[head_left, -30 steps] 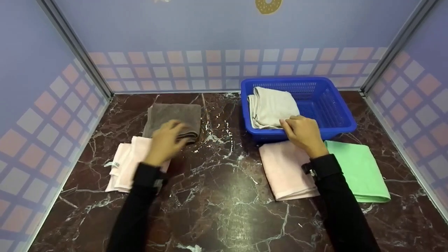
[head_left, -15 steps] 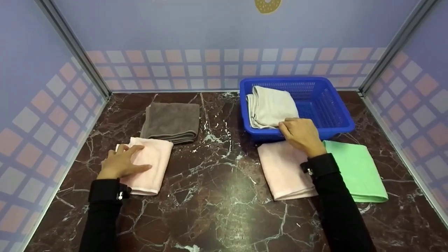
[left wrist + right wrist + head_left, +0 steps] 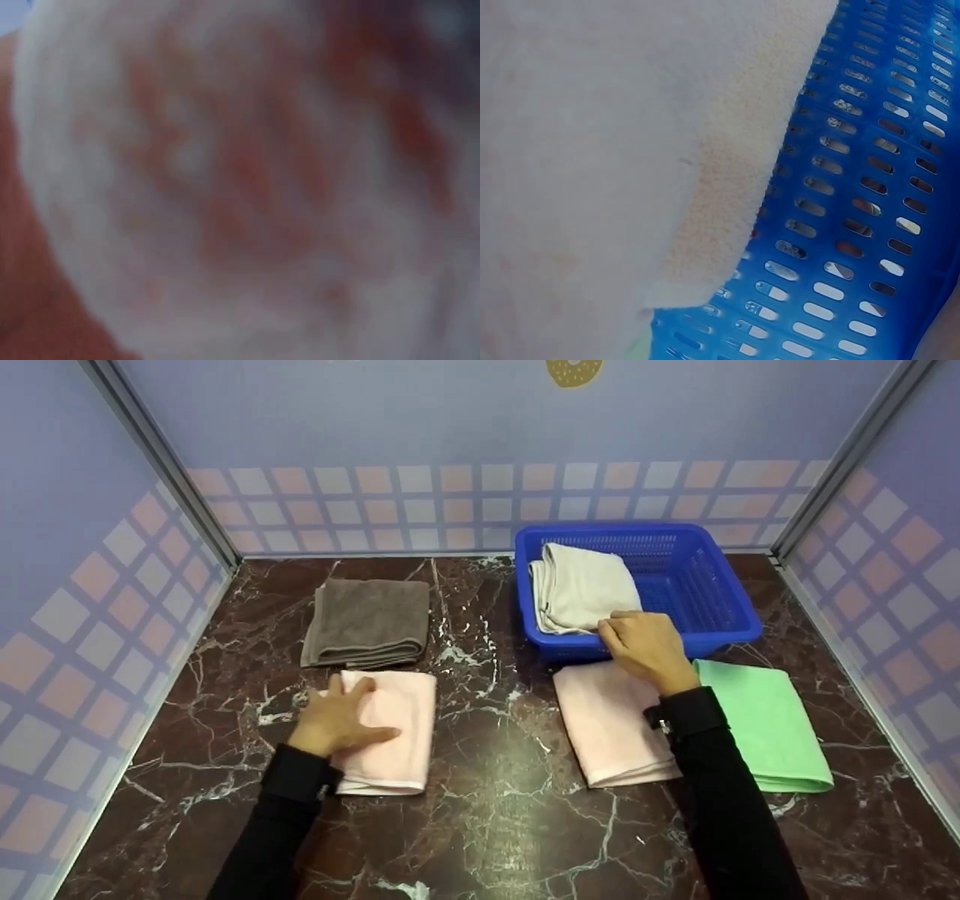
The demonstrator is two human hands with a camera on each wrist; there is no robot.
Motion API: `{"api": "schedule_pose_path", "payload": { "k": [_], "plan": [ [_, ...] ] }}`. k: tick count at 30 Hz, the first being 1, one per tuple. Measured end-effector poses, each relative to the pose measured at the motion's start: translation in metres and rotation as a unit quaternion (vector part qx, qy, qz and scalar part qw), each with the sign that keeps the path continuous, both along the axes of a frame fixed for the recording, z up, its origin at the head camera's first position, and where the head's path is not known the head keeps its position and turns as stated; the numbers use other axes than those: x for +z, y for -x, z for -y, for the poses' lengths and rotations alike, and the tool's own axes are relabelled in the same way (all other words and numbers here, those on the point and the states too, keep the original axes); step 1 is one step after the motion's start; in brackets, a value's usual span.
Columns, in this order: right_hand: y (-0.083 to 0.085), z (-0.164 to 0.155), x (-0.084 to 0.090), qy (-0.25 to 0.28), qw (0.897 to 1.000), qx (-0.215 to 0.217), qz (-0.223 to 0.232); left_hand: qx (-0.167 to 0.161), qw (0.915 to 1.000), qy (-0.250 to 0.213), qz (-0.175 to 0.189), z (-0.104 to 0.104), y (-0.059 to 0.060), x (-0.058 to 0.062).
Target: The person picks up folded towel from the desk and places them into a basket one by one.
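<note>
My left hand (image 3: 334, 724) lies with spread fingers on the left part of a folded pink towel (image 3: 409, 697). Its thumb stretches across the towel's top. The left wrist view is too blurred to make out more than a pale surface (image 3: 195, 292). My right hand (image 3: 646, 649) grips the near rim of a blue plastic basket (image 3: 720, 551). Inside the basket, on its left side, a folded cream towel (image 3: 589, 585) leans against the wall. From close by, the right wrist view has the basket's slotted wall (image 3: 840, 225) beside pale cloth (image 3: 727, 195).
A folded brown towel (image 3: 367, 619) lies behind the left pink one. In front of the basket lie another folded pink towel (image 3: 611, 727), partly under my right forearm, and a folded green towel (image 3: 784, 727). Panel walls (image 3: 412, 420) border the dark marbled table (image 3: 480, 840).
My left hand moved from near the brown towel to the left pink towel's edge, then rightward and nearer me with that towel. The right hand stays at the basket rim.
</note>
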State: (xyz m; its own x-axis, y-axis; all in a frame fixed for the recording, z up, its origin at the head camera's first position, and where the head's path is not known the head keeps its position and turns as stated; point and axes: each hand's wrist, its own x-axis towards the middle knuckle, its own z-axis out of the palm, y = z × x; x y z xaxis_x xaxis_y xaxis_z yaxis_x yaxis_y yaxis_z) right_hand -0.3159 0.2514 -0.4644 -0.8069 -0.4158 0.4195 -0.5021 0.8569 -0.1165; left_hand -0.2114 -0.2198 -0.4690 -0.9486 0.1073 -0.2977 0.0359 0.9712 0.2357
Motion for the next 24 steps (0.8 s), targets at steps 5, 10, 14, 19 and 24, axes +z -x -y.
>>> {"api": "schedule_pose_path", "payload": {
  "k": [5,10,14,19,24],
  "plan": [
    [0.000,0.000,0.000,0.003,1.000,-0.001,-0.001,-0.004,1.0000,-0.006,0.002,-0.049,0.001,-0.004],
    [0.000,0.003,-0.002,0.007,1.000,0.002,-0.002,-0.018,0.9998,-0.007,-0.008,-0.096,-0.001,-0.008],
    [0.000,0.006,-0.004,0.006,1.000,0.006,-0.002,-0.038,0.9989,-0.005,-0.025,-0.121,-0.002,-0.011],
    [-0.004,0.009,-0.002,-0.001,1.000,-0.007,-0.006,-0.062,0.9967,-0.018,-0.049,-0.131,-0.004,-0.011],
    [-0.021,0.016,0.008,0.010,0.997,-0.072,0.016,-0.089,0.9924,-0.082,-0.020,-0.118,-0.001,-0.002]
  ]
}}
